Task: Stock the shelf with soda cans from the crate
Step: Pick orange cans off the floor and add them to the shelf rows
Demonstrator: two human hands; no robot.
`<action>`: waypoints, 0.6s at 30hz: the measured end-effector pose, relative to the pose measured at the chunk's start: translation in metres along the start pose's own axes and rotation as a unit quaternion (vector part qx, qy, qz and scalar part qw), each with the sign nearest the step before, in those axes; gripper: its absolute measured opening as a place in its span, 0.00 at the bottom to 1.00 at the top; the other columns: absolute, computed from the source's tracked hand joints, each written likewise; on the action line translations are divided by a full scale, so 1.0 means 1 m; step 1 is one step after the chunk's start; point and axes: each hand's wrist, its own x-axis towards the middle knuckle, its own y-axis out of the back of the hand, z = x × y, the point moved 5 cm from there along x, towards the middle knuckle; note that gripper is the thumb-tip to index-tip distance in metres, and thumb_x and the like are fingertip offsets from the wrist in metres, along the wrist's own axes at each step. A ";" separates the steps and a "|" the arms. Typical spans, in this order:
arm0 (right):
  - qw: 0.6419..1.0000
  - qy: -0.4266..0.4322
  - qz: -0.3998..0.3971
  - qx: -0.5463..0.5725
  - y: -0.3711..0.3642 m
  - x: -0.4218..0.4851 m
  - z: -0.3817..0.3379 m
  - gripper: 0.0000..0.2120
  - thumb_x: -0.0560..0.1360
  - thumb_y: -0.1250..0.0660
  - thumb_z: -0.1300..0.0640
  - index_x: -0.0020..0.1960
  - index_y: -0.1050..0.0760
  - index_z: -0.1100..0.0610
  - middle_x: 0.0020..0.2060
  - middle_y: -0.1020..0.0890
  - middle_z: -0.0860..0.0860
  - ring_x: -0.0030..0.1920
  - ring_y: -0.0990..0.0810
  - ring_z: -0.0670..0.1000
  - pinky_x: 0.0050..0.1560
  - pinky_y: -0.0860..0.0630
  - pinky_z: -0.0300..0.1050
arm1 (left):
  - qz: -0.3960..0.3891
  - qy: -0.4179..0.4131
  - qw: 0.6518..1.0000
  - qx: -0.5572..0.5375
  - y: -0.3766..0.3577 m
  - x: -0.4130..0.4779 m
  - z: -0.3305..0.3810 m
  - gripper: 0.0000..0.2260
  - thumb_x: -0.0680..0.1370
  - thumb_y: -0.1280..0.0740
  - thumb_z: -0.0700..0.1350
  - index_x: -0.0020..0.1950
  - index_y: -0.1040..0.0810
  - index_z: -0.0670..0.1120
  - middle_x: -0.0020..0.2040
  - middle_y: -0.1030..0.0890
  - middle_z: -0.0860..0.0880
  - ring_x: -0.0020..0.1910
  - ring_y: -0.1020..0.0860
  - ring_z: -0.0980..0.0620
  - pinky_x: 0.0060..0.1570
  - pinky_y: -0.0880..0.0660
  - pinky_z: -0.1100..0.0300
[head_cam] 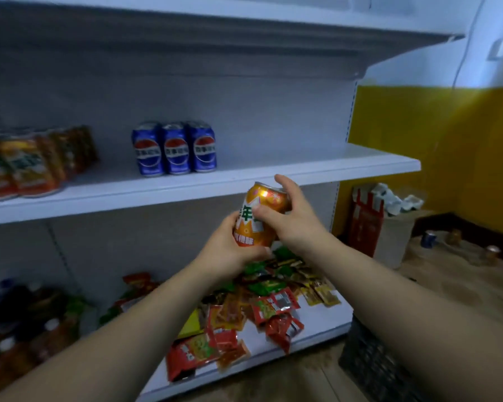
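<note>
An orange soda can (259,211) is held tilted in front of the middle shelf's edge (186,195). My left hand (230,250) grips its lower part from below. My right hand (291,216) grips its upper part, thumb across the label, index finger raised. Three blue cola cans (174,147) stand in a row on the middle shelf. Several orange cans (26,166) stand at the shelf's left end. A dark plastic crate (372,369) sits on the floor at the lower right, partly behind my right forearm.
The bottom shelf (317,320) carries a heap of snack packets (259,303) and bottles (26,309) at left. A red and white carton (366,221) stands by the yellow wall. Loose cans (429,239) stand on the wooden floor to the right.
</note>
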 end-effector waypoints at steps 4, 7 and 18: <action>0.999 0.032 -0.018 -0.010 -0.047 -0.001 -0.050 0.34 0.72 0.27 0.50 0.73 0.40 0.45 0.56 0.29 0.49 0.52 0.24 0.48 0.54 0.22 0.47 | 0.066 -0.006 0.998 0.008 0.062 -0.026 0.013 0.29 0.69 0.25 0.41 0.67 0.33 0.52 0.55 0.22 0.52 0.51 0.22 0.56 0.47 0.25 0.64; 0.997 0.057 -0.044 0.010 -0.090 -0.002 -0.075 0.33 0.73 0.28 0.50 0.73 0.39 0.45 0.59 0.28 0.48 0.57 0.24 0.51 0.56 0.22 0.49 | 0.122 -0.014 0.992 0.021 0.106 -0.046 0.021 0.27 0.69 0.25 0.41 0.64 0.30 0.49 0.55 0.20 0.49 0.52 0.21 0.53 0.55 0.23 0.55; 0.984 0.098 -0.146 -0.020 -0.224 0.029 -0.116 0.41 0.70 0.25 0.53 0.76 0.44 0.45 0.61 0.27 0.47 0.60 0.24 0.51 0.61 0.24 0.54 | 0.183 0.010 0.980 0.081 0.245 -0.073 -0.003 0.32 0.70 0.24 0.47 0.71 0.34 0.50 0.60 0.22 0.49 0.58 0.22 0.52 0.60 0.25 0.52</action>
